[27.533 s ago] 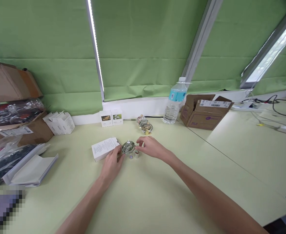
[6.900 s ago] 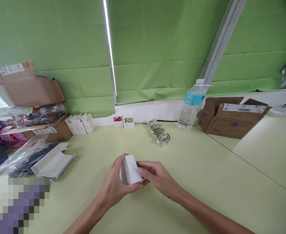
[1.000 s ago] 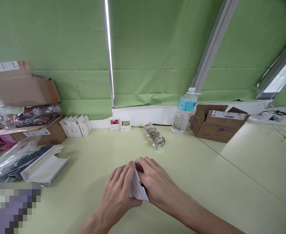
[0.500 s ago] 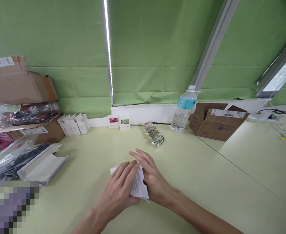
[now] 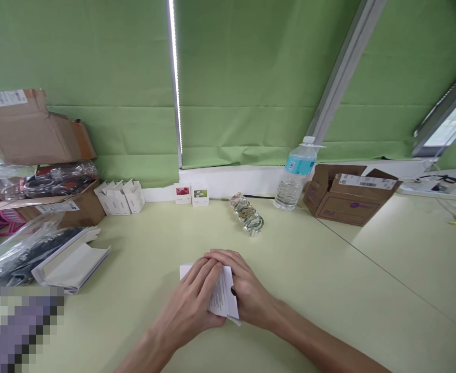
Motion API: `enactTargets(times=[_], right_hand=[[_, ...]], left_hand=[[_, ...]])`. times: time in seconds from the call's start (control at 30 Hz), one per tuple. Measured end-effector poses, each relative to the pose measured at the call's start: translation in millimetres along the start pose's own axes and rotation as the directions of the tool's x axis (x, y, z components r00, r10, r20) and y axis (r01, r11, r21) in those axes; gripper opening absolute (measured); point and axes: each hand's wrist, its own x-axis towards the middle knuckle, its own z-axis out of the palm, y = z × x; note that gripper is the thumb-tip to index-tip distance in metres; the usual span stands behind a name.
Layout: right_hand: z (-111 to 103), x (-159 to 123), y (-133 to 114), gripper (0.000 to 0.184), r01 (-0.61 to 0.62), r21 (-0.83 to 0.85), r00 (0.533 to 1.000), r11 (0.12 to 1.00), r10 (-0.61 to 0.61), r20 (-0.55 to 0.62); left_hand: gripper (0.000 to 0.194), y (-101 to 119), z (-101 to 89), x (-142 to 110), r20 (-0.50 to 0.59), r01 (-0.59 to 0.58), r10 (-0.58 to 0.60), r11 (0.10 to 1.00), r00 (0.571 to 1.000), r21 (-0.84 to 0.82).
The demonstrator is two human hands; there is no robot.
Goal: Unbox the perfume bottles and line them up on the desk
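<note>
By the left hand (image 5: 191, 303), a white box (image 5: 221, 296) is being gripped, the fingers being laid side by side across its printed face and the thumb being set against its lower edge. By the right hand (image 5: 251, 290), the right side of the white box is being clasped, the fingers being bent over its top end, close against those of the left hand; where the right thumb is being placed cannot be told. The white box is being held at a slant over the table (image 5: 309, 280); whether the table is being touched by it cannot be told.

Beyond the white box, slightly to its right, a row of shiny round pieces (image 5: 246, 213) is being carried by the table. Beyond it and slightly left, two small picture boxes (image 5: 200, 196) are being displayed, and farther left of it a cluster of white cartons (image 5: 119, 197) is being seen. Well to the right beyond the white box, a water bottle (image 5: 296, 173) is being stood just beside a brown cardboard box (image 5: 354, 203). To its left, an unfolded white package (image 5: 72, 267) is being overlapped by a clear plastic bag (image 5: 26, 254).
</note>
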Motion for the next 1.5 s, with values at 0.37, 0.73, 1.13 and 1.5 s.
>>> enactTargets(times=[0.37, 0.73, 1.13, 1.5], right_hand=[[14, -4, 10, 0.039, 0.023, 0.052, 1.0, 0.998, -0.023, -0.015], [22, 1, 13, 0.006, -0.036, 0.038, 0.997, 0.999, 0.039, -0.06], [4, 4, 26, 0.014, -0.252, 0.114, 0.966, 0.961, 0.241, 0.097], [1, -2, 37, 0.017, -0.41, 0.413, 0.912, 0.813, 0.377, 0.163]], left_hand=[[0.071, -4, 4.5, -4, 0.043, 0.158, -0.154, 0.981, 0.987, -0.111], [0.079, -14, -0.7, -1, 0.198, 0.273, -0.25, 0.957, 0.948, -0.099], [0.063, -27, -10.7, 2, 0.302, 0.394, -0.349, 0.914, 0.887, -0.1], [0.059, -46, -22.0, 0, 0.403, 0.439, -0.389, 0.898, 0.829, -0.037]])
